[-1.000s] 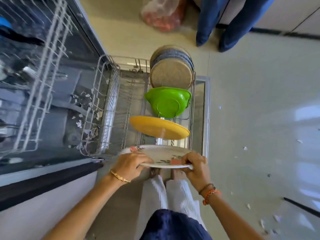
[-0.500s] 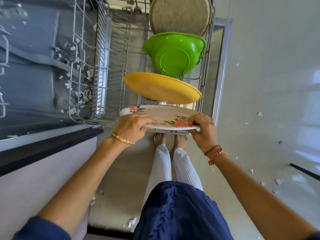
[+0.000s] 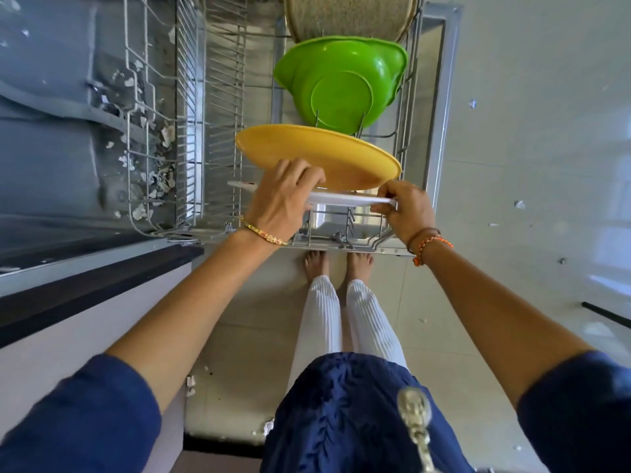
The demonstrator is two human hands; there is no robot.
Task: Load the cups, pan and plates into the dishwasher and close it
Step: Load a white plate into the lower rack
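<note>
I hold a white flowered plate (image 3: 345, 199) edge-on over the front of the pulled-out lower rack (image 3: 218, 107). My left hand (image 3: 281, 199) grips its left rim and my right hand (image 3: 404, 208) pinches its right rim. Just behind it a yellow plate (image 3: 327, 155) leans in the rack's tines. Further back stand a green bowl (image 3: 341, 80) on its side and a speckled beige plate (image 3: 348, 15). The white plate's face is hidden at this angle.
The open dishwasher tub (image 3: 61, 114) lies to the left, with scraps of debris (image 3: 153, 165) on its floor. A dark countertop edge (image 3: 95, 285) runs at the lower left. My bare feet (image 3: 336, 264) stand right at the rack's front. Pale floor tiles (image 3: 532, 165) spread to the right.
The white plate has tipped from showing its flowered face to edge-on and dropped lower, closer in behind the yellow plate. Both hands have kept their grip and followed it down.
</note>
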